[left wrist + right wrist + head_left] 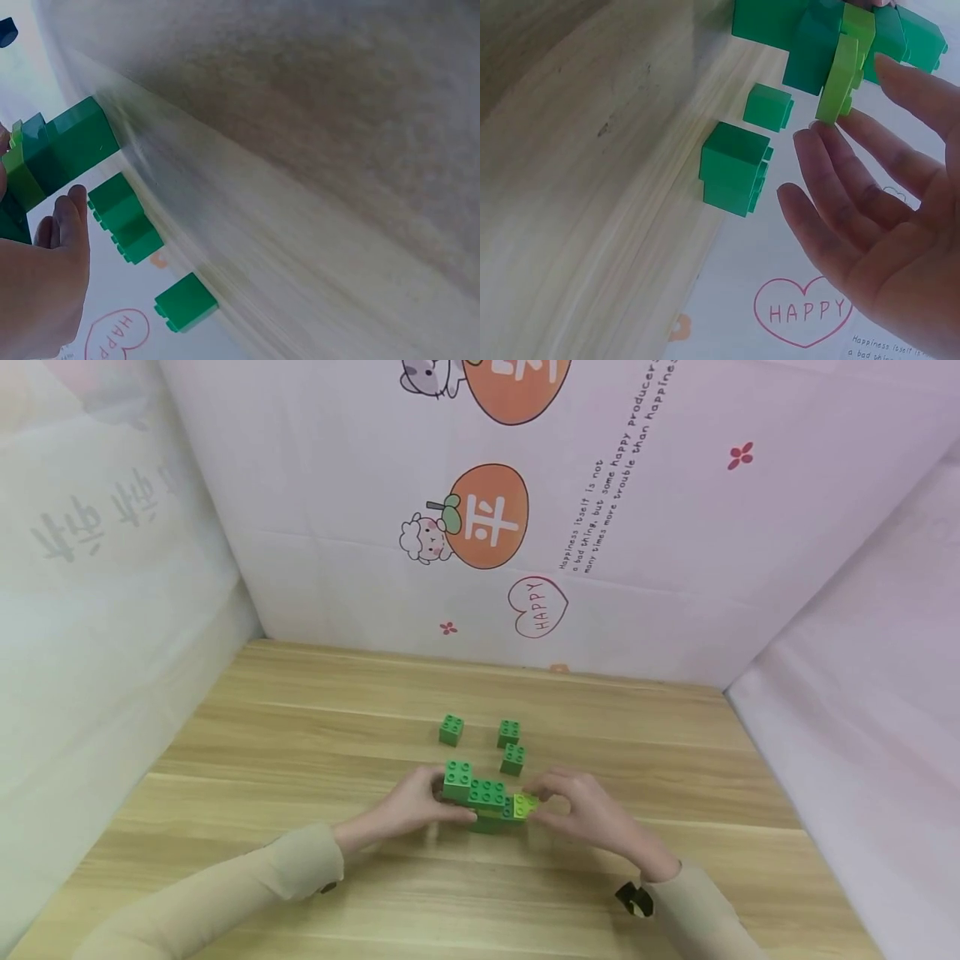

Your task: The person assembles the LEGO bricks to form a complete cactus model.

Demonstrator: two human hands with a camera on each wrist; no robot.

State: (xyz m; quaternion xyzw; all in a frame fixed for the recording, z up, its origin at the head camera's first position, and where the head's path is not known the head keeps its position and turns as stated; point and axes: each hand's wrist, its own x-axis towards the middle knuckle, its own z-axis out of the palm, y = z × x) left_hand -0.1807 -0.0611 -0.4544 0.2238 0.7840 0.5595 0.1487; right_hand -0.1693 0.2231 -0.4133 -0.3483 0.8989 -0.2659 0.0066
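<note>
A joined stack of green blocks (486,792) near the middle of the wooden table (375,902) is gripped at its left end by the left hand (411,800), with the thumb placed on the near side. At the right end, a flat lime block (524,806) is flanked by the parted thumb and fingers of the right hand (588,810), though firm contact cannot be told. Farther off, one small green block (451,732) is seen at left and two loose blocks (513,762) at right, set just beside each other
</note>
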